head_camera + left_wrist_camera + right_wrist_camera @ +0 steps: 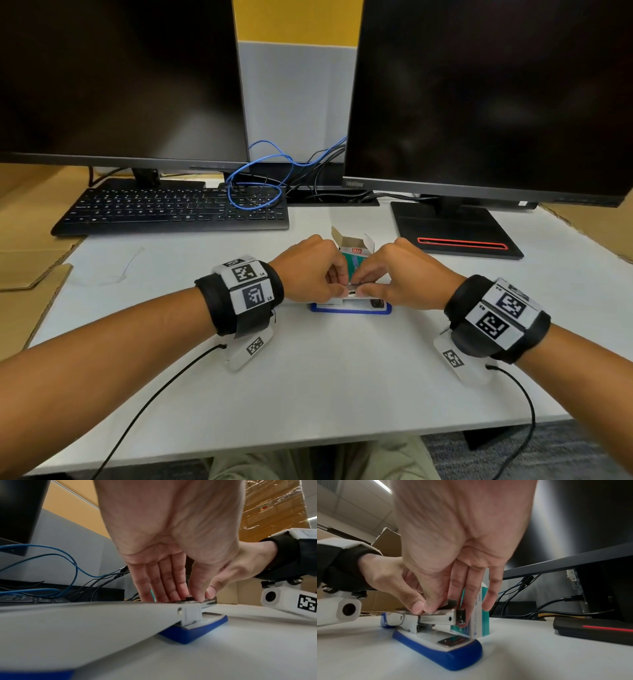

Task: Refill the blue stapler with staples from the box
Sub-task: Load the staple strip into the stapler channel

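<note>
While both hands meet over the middle of the white desk point(308, 394), the blue stapler point(447, 649) lies directly beneath them, its blue base flat on the desk and its top cover swung back toward the person's left, so the metal staple channel point(436, 618) is exposed. The left hand point(308, 270) comes in from the left with its fingers point(164, 582) bunched and pointing down onto the channel, thumb and fingertips pinching a strip of staples point(354, 287) at the channel's top. The right hand point(397, 274) mirrors it from the right: its thumb point(418, 607) and forefinger nip the same silvery strip, while its other fingers hang down past the front end of the channel, beside the box. Whether the strip is already seated in the channel cannot be told.

The staple box point(479, 615), green and white, stands upright just behind the stapler on the far side from the person, touching or nearly touching the right hand's fingers; its top flaps point(352, 240) are open.

Farther back are a black keyboard point(171, 212), two dark monitors point(120, 78), a loop of blue cable point(260, 178) and a black monitor base with a red stripe point(460, 243).
</note>
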Motion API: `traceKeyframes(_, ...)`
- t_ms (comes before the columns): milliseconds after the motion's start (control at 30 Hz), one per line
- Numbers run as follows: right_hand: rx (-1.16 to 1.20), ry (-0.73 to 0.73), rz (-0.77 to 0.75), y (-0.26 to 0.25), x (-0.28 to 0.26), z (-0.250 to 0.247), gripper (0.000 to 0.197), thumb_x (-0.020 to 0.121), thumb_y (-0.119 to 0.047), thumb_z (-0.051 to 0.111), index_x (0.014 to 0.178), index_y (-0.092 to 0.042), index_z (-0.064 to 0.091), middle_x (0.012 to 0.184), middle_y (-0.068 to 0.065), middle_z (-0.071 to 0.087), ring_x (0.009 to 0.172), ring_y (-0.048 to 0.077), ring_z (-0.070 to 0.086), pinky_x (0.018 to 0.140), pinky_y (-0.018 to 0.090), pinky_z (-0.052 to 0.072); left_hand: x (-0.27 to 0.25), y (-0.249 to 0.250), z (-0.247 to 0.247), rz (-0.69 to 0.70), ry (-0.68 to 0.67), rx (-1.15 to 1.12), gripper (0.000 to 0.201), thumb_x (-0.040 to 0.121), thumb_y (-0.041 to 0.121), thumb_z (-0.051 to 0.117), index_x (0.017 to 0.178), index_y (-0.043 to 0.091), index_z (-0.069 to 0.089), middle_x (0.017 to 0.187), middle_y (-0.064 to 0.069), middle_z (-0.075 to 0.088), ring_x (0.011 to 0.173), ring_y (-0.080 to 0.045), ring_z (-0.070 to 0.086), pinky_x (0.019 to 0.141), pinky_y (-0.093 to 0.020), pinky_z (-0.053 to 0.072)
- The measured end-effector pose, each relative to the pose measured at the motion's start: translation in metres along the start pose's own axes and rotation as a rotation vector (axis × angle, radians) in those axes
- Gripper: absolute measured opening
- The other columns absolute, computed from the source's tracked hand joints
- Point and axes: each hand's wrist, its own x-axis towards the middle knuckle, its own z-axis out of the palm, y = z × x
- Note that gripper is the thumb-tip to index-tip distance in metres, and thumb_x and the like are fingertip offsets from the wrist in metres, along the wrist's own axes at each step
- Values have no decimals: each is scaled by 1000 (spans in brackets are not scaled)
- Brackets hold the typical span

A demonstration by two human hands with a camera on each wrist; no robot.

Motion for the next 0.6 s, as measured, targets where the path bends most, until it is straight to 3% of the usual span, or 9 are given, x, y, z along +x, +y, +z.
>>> traceKeyframes(400, 59, 50, 31, 5, -5, 2, 23, 85, -34, 70, 102, -18, 73, 99, -5, 75, 86, 8, 72, 81, 29, 61, -7, 4, -1, 21, 13, 69, 12, 87, 29, 65, 91, 21, 72, 84, 6, 74, 79, -13, 68, 76, -37, 58)
traceKeyframes(600, 12, -2, 76, 8, -7, 4, 31, 81, -39, 73, 105, -19, 72, 102, -4, 74, 85, 9, 70, 80, 30, 61, -7, 6, 1, 27, -16, 140, 15, 88, 32, 64, 95, 20, 71, 89, 5, 74, 83, -16, 68, 76, -37, 57)
